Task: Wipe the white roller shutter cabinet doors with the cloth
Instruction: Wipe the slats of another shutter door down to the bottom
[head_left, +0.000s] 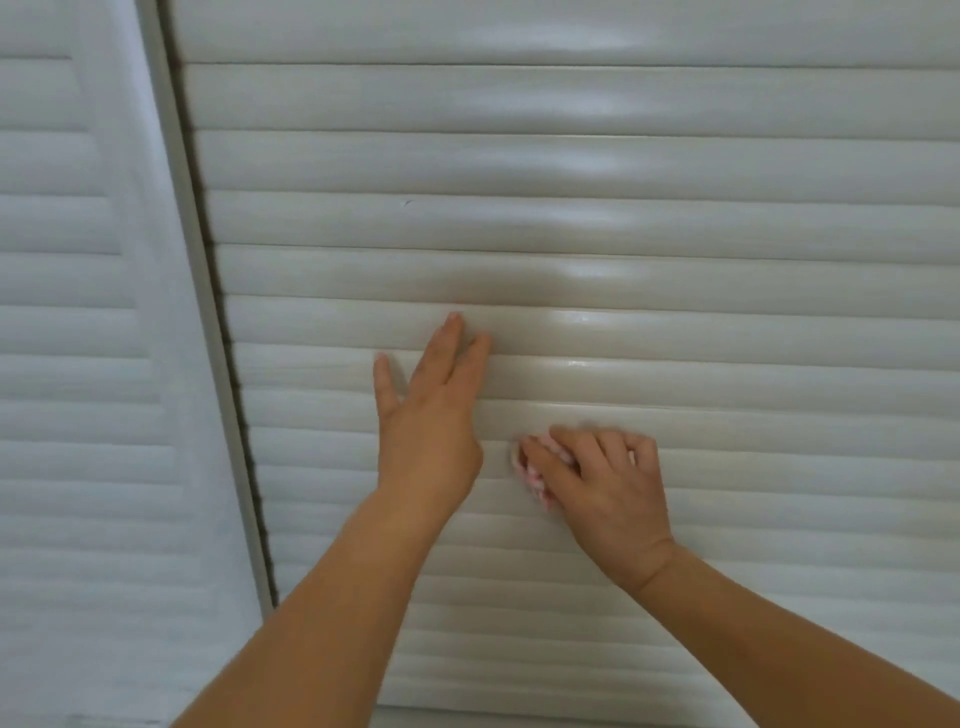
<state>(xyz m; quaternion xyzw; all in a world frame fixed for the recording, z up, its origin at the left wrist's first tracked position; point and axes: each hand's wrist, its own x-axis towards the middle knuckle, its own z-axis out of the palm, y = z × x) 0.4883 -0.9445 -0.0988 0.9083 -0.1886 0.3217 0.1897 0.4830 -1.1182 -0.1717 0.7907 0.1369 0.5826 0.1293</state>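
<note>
Grey vertical frame strip (208, 291) between panels

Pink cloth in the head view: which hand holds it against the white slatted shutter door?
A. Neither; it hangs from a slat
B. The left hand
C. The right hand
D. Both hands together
C: the right hand curls its fingers round the bunched pink cloth on the white slatted shutter door, while the left hand lies flat with straight fingers, apart from the cloth.

Right hand (608, 483) presses seemingly pink cloth (540, 470) against shutter door (675, 291)
</note>
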